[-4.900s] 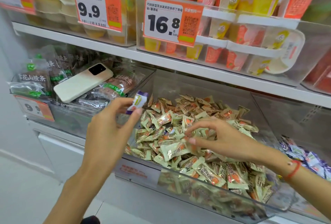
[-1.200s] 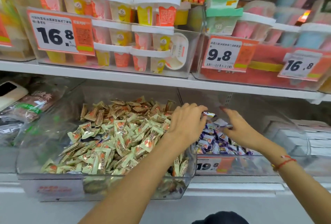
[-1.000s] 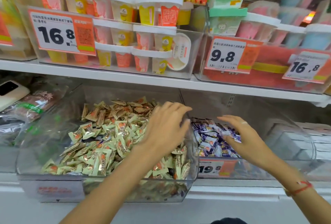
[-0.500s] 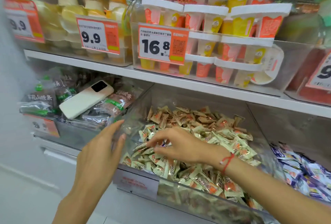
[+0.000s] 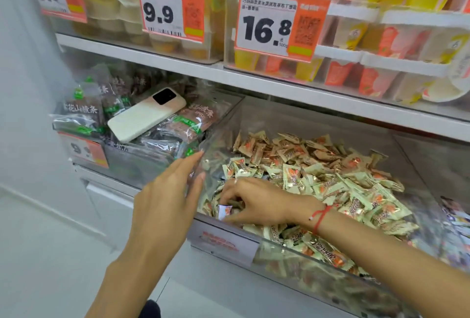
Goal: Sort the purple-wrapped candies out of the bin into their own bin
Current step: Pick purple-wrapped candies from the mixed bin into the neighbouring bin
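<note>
Nearest the camera, the left hand (image 5: pixel 165 205) is spread open with straight fingers, its fingertips (image 5: pixel 197 157) at the outer left wall of the clear plastic candy bin (image 5: pixel 330 261); whether they press the wall or only hover beside it cannot be told. Just to its right, the right hand (image 5: pixel 256 203), with a red string bracelet (image 5: pixel 319 217) on its wrist, reaches into the front left corner of the bin, fingers curled downward and pinching a small purple-and-white wrapped candy (image 5: pixel 224 210) that lies among the wrappers close to the front wall. The bin holds a heap of pale green and orange wrapped candies (image 5: pixel 318 172), which rises toward the back. A white label (image 5: pixel 223 244) with faint red print is fixed to the bin's front. At the far right edge, a neighbouring clear bin (image 5: pixel 455 218) shows blurred purple and white wrappers. Left of the candy bin, a cream-coloured smartphone (image 5: pixel 146 115) lies face down on dark transparent snack packets with green labels (image 5: pixel 178 126). Behind and above, a white shelf (image 5: pixel 279 83) carries clear boxes of yellow and orange jelly cups (image 5: pixel 396 37), with orange-and-white price tags reading 9.9 (image 5: pixel 169 9) and 16.8 (image 5: pixel 278 23).
</note>
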